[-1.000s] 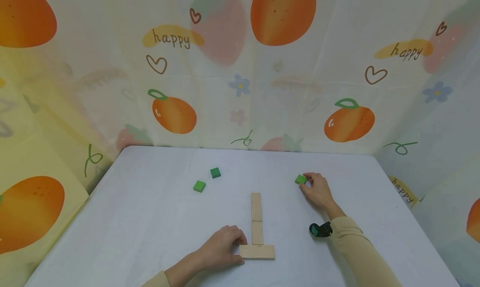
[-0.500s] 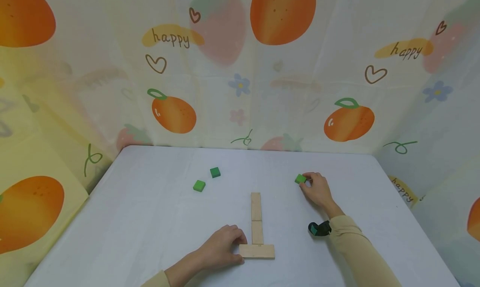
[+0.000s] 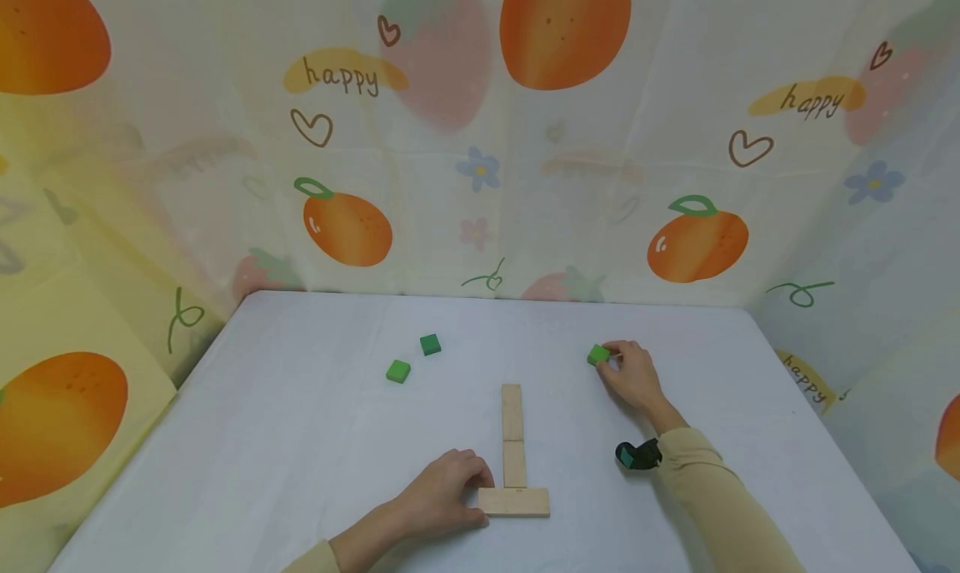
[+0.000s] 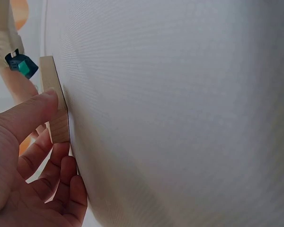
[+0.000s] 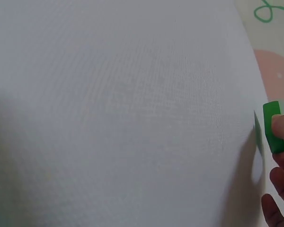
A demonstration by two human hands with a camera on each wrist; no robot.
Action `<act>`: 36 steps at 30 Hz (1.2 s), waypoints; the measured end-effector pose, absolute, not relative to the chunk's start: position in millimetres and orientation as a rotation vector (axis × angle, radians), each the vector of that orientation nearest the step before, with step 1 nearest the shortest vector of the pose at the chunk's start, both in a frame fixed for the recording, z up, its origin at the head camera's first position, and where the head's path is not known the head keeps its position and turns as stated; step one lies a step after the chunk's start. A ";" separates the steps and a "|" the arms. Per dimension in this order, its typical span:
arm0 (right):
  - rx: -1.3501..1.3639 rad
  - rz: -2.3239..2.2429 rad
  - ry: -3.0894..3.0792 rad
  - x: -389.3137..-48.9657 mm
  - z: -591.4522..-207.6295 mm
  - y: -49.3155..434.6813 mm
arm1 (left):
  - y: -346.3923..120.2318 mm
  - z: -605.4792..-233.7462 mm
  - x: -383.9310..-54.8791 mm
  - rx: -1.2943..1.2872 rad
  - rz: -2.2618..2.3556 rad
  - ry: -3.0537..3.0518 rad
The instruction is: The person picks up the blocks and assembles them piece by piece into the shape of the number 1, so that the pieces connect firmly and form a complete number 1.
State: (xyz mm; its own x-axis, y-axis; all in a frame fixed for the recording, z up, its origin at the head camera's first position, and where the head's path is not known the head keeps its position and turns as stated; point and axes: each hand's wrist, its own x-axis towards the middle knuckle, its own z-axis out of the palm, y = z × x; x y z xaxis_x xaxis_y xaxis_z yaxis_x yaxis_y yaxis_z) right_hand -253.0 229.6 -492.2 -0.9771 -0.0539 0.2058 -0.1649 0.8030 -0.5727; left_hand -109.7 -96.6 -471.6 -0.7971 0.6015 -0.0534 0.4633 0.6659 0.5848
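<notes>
With thumb and fingers curled around its left end, my left hand [image 3: 444, 494] grips a plain wooden block [image 3: 516, 503] lying crosswise on the table. In the left wrist view the thumb presses one side of that wooden block [image 4: 59, 125], fingers at the other. Two more wooden blocks, a nearer one [image 3: 514, 465] and a farther one [image 3: 512, 412], run end to end away from it. Farther back on the right, my right hand [image 3: 634, 380] pinches a green block [image 3: 597, 354]. In the right wrist view a gap shows between this green block [image 5: 273, 125] and the white surface.
A lighter green block [image 3: 398, 371] and a darker green block [image 3: 431, 345] lie apart at the back left of the white table [image 3: 300, 440]. A black wrist camera [image 3: 637, 455] sticks out from the right wrist. A patterned curtain [image 3: 570, 190] hangs behind the table.
My right hand has shifted slightly up and to the left in the head view, carrying the green block. The left hand and the wooden blocks stay put.
</notes>
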 end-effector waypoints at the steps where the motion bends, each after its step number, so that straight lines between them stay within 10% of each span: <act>1: 0.177 0.923 -2.809 -253.2 -491.6 228.9 | -96.6 -471.8 -109.8 0.857 0.828 2.640; 36: 0.434 0.988 -2.783 -257.2 -481.0 174.9 | -95.6 -471.3 -109.7 0.849 0.822 2.646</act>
